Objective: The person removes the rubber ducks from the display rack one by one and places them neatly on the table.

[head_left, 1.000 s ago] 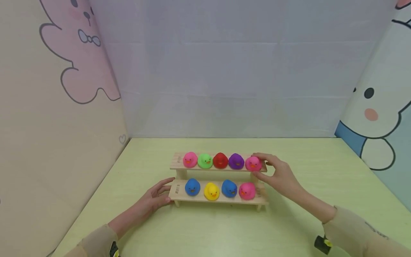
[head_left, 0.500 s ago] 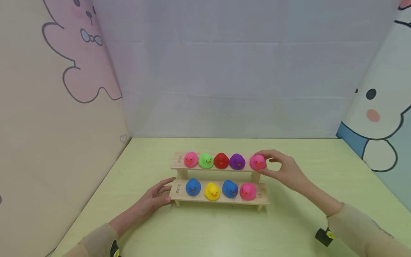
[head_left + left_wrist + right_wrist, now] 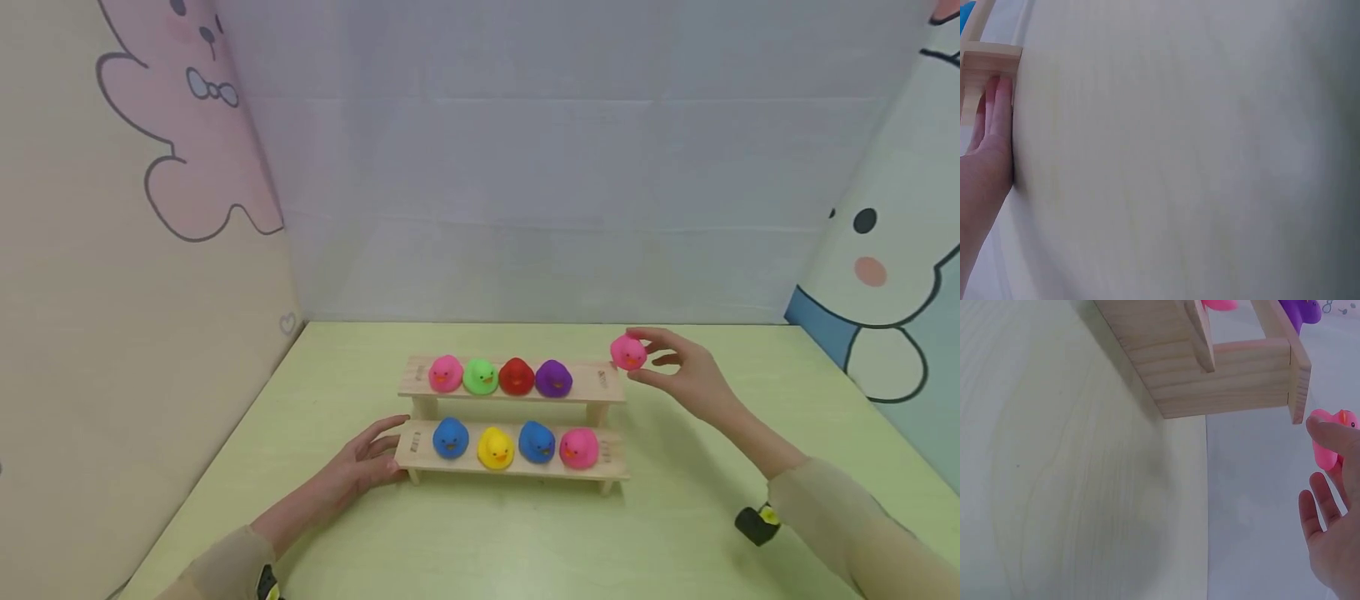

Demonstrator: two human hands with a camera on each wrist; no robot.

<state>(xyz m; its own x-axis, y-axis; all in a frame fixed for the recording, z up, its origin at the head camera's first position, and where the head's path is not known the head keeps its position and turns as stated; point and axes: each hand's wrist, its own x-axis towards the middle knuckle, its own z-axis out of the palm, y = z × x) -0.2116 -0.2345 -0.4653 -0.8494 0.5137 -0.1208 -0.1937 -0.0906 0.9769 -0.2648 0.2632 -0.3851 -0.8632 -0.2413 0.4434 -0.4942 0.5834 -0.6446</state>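
Near right end of wooden stand's (image 3: 603, 382) upper shelf: pink duck (image 3: 627, 353), held up off board, pinched between thumb and fingers of right hand (image 3: 693, 379). Right wrist view cuts hand at edge; thumb hides part of duck. Purple duck (image 3: 1302, 311) cropped at top there. Left hand (image 3: 360, 467) touches stand's left end, fingers straight, tips partly hidden; not gripping. Blue sliver (image 3: 965, 14) in left wrist view too small to identify.

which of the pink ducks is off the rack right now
The pink duck pinched by the right hand. Unlike it, the upper row's leftmost duck and the lower row's rightmost duck, both also pink, sit on the wooden rack.
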